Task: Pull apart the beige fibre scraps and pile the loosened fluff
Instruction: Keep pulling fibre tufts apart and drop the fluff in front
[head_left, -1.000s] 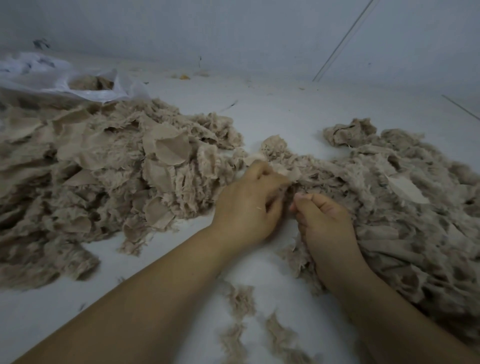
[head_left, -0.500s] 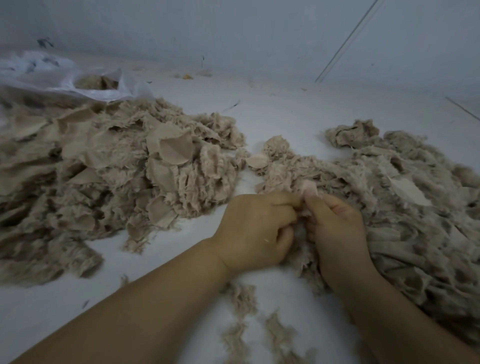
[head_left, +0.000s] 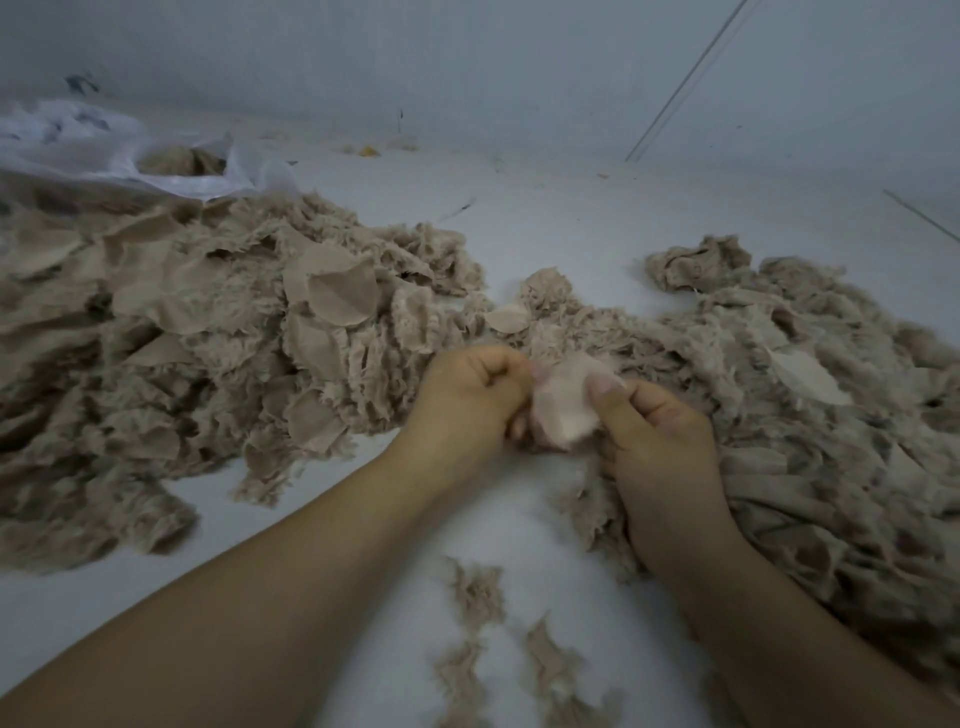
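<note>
Head view: both my hands meet near the middle of the white table (head_left: 545, 218). Left hand (head_left: 467, 405) is curled into a loose fist, fingers (head_left: 511, 371) pinched tight on the left edge of a pale beige fibre scrap (head_left: 566, 408). Right hand (head_left: 660, 447) grips the scrap's right side, thumb pressed on top, other fingers tucked under & hidden. Scrap is stretched flat between the two hands, just above the table, touching the near fringe of the right-hand heap.

Big heap of beige scraps & fluff (head_left: 208, 364) covers the table's left side, w/ smooth leaf-shaped pieces mixed into fuzzy bits. Second heap (head_left: 805, 415) runs along the right side, up toward the far right edge; my right wrist lies on it. The two heaps nearly join just beyond my hands.

A few thin fluff strips (head_left: 472, 597) lie on the table near the front edge, between my forearms. Clear plastic bag (head_left: 130, 156) w/ more beige stuff inside sits at the far left corner.
</note>
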